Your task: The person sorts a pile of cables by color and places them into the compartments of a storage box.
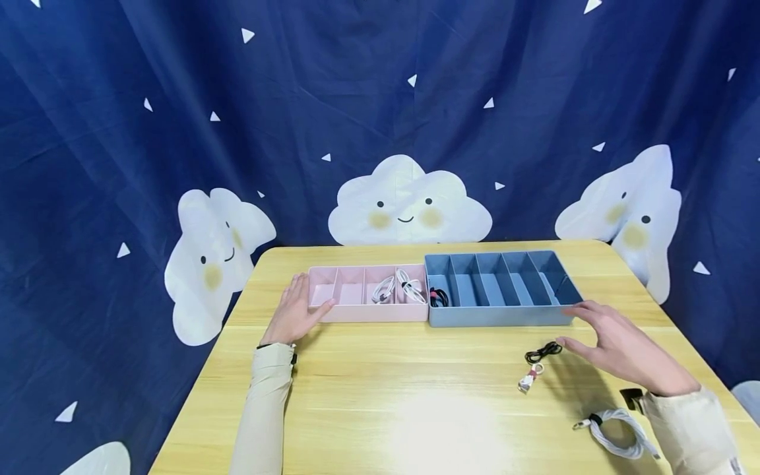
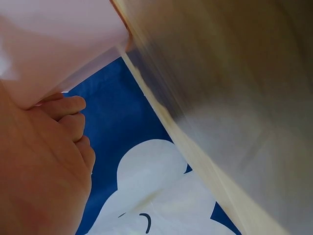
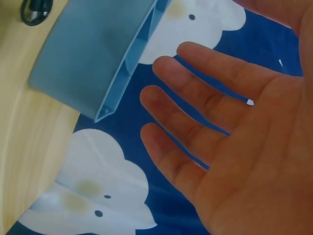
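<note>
At the left end of a pink divided box [image 1: 368,313] is my left hand [image 1: 293,315], its fingers extended along the end wall and its thumb at the front corner. The left wrist view shows its fingers against the pink wall [image 2: 58,39]. White cables [image 1: 384,289] lie coiled in the pink box's two right compartments. A blue divided box [image 1: 499,317] stands against its right end, with a black cable [image 1: 438,297] in the leftmost compartment. My right hand [image 1: 620,340] hovers by the blue box's right front corner, fingers spread and holding nothing; the right wrist view shows its palm.
In front of the blue box lie a coiled black cable [image 1: 543,353] and a small white cable with a red tie [image 1: 530,378]. A thick white braided cable [image 1: 620,450] lies near my right sleeve. Behind the wooden table [image 1: 356,369] hangs a blue curtain [image 1: 356,99] with clouds.
</note>
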Demonstrator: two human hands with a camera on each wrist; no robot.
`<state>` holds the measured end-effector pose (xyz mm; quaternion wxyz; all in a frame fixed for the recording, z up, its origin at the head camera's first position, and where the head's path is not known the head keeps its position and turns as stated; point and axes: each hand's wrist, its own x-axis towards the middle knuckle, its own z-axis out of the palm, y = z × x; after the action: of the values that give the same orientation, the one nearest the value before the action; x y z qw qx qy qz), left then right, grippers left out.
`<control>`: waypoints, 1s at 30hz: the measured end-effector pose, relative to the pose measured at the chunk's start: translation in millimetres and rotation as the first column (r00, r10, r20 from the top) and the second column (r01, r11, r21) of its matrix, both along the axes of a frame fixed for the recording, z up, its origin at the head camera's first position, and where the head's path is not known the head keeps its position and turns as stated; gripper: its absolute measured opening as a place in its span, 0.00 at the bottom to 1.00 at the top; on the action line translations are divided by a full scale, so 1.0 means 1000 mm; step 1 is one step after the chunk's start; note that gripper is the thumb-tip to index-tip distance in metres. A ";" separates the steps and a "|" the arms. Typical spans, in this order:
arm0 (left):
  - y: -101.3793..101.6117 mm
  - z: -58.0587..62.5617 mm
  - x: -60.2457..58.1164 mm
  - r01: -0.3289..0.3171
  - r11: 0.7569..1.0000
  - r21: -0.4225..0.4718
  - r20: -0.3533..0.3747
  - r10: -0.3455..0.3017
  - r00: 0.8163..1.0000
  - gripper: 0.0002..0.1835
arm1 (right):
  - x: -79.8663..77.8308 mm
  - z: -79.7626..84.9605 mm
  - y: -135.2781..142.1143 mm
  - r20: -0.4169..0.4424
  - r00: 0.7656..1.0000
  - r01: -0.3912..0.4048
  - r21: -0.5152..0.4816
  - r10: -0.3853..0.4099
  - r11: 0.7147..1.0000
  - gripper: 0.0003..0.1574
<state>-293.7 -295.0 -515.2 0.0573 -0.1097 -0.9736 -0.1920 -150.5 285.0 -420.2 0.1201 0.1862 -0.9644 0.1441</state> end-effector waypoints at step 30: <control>0.000 0.001 0.001 0.008 1.000 -0.001 0.013 -0.008 1.000 0.58 | 0.048 -0.035 0.025 -0.021 0.997 0.078 -0.031 -0.079 0.996 0.28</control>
<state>-292.9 -295.3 -513.8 0.0500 -0.1121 -0.9736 -0.1923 -102.9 309.6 -455.2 0.1394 0.1480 -0.9673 0.1517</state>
